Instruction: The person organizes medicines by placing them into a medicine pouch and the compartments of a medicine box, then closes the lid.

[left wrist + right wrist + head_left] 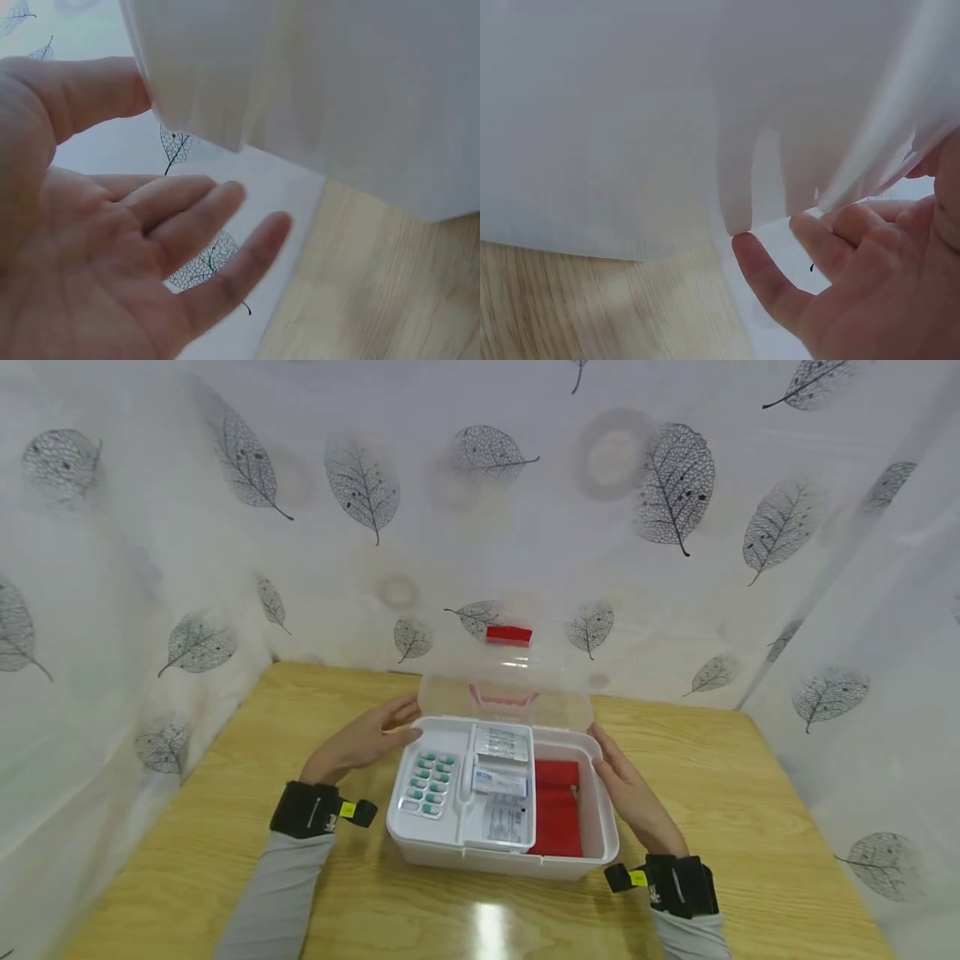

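Observation:
A white medicine box (495, 860) sits on the table with its clear lid (562, 710) tipped back. My left hand (367, 739) is at the back left corner, its thumb touching the box and its other fingers loosely extended, as the left wrist view shows. On the right side, my right hand (633, 789) touches the box wall with extended fingers. Inside, a white tray (442, 735) holds a blister pack of green-and-white capsules (430, 785), a silver blister pack (501, 743), a small white-and-blue carton (500, 782) and a printed sachet (504, 822). Beside the tray lies a red pouch (557, 810).
The lid carries a pink handle (504, 699) and a red latch (508, 635), and stands near the leaf-patterned curtain (487, 552). The wooden table (750, 827) extends on both sides of the box. Both wrists wear black straps (303, 810).

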A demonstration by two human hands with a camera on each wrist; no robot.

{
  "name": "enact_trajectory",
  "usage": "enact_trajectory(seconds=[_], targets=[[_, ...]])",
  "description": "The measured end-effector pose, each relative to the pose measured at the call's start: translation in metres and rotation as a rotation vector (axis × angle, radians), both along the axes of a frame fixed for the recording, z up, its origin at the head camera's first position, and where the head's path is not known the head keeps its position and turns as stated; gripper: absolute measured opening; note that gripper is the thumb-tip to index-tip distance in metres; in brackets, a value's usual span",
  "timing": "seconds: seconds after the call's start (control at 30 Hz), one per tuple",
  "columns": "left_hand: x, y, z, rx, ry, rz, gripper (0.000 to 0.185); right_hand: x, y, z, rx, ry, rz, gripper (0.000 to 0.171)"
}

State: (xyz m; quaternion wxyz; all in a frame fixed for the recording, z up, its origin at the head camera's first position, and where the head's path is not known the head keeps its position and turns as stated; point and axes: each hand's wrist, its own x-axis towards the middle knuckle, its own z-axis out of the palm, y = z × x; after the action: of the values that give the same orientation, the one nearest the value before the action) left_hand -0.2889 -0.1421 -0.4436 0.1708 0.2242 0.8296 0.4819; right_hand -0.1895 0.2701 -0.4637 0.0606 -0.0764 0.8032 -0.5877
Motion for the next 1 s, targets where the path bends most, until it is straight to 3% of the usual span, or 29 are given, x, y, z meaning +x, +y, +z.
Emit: enact_trajectory(seconds=[0.13, 0.2, 0.33, 0.4, 0.63, 0.83, 0.9, 1.0], targets=[[0.001, 0.003, 0.0, 0.103, 0.058, 0.012, 0.084, -0.003, -0.001, -0.002, -0.009, 0.069, 0.003, 0.062], [0.001, 0.006, 0.0, 0.134, 0.128, 0.025, 0.089, -0.005, -0.001, -0.002, -0.014, 0.112, -0.015, 0.064], [0.003, 0.014, 0.004, 0.119, 0.272, 0.086, 0.097, -0.006, -0.002, -0.004, 0.006, 0.217, -0.089, 0.07], [0.004, 0.018, 0.007, 0.113, 0.308, 0.107, 0.097, -0.005, -0.001, -0.005, 0.028, 0.267, -0.13, 0.072], [0.016, 0.016, 0.025, 0.089, 0.314, 0.122, 0.079, 0.001, -0.002, -0.001, 0.238, 0.408, -0.234, 0.079], [0.024, 0.011, 0.038, 0.04, 0.299, 0.095, 0.076, 0.005, -0.003, 0.004, 0.363, 0.456, -0.258, 0.086], [0.028, 0.01, 0.043, 0.042, 0.279, 0.081, 0.079, 0.006, -0.003, 0.006, 0.371, 0.471, -0.25, 0.079], [0.036, 0.009, 0.053, -0.008, 0.261, 0.048, 0.096, 0.007, 0.001, 0.01, 0.327, 0.482, -0.212, 0.057]])
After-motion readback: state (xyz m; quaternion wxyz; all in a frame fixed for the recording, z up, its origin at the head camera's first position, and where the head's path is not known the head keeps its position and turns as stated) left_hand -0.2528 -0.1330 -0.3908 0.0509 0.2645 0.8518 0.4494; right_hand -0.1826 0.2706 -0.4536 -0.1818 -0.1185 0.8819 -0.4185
